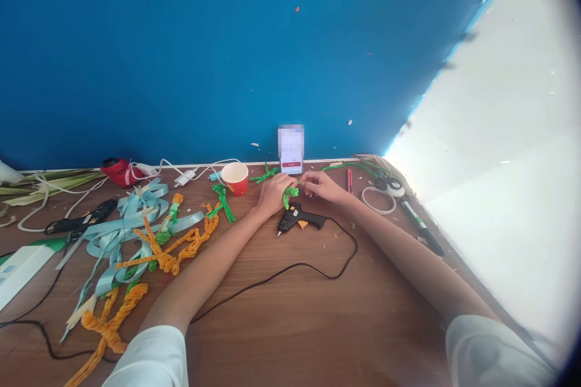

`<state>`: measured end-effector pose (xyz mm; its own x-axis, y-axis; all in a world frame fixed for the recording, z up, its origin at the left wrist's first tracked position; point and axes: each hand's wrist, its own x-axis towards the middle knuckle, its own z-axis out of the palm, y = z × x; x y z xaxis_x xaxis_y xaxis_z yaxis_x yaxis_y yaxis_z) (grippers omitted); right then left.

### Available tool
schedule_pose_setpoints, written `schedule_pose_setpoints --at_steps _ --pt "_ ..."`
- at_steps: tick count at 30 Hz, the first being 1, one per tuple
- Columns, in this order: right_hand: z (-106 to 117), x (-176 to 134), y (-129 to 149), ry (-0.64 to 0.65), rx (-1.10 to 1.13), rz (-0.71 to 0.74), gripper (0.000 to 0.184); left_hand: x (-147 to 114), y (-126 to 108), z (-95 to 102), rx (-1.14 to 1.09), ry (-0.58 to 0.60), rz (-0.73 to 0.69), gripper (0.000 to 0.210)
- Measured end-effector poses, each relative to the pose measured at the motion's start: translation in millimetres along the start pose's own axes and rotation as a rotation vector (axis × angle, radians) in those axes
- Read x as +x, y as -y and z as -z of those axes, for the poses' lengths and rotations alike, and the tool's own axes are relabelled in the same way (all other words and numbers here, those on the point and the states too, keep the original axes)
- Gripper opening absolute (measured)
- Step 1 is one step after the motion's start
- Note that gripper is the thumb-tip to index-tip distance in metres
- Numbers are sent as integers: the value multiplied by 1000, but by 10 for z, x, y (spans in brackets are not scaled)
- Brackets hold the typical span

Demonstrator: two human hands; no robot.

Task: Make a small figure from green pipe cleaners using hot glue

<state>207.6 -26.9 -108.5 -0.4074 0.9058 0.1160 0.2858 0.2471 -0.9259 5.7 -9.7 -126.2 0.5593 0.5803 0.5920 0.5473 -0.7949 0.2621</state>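
Note:
My left hand [273, 191] is closed around a coiled piece of green pipe cleaner [290, 195], whose curled end hangs out below the fingers. Close beside it, my right hand [320, 186] pinches with thumb and fingertips at a thin green strand between the hands; the exact grip is too small to see well. Just under both hands lies a black hot glue gun [297, 217], its nozzle pointing left toward me. Two more knotted green pieces rest left of my hands, one by the wall [264, 175] and another in front of the cup [221, 202].
A phone [291, 151] leans on the blue wall. Left are a red paper cup [235, 178], light-blue ribbon [120, 236], orange twisted pieces [170, 257] and a second black tool [91, 217]. At right lie a red cutter [349, 181], a tape roll [379, 199] and a marker [422, 228].

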Motion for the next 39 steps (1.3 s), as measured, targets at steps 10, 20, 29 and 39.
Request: schedule_pose_setpoints --at_steps 10,20,29,39 --pt "40 0 -51 82 112 -32 14 -15 -16 6 59 27 -62 21" --pt "20 -8 -5 60 107 -25 12 -38 -5 24 -48 79 -29 27" --pt "0 17 -49 1 158 -42 14 -23 -31 13 30 74 -57 25" --pt "-36 -2 5 94 244 -172 18 -70 -50 -6 167 59 -158 25"
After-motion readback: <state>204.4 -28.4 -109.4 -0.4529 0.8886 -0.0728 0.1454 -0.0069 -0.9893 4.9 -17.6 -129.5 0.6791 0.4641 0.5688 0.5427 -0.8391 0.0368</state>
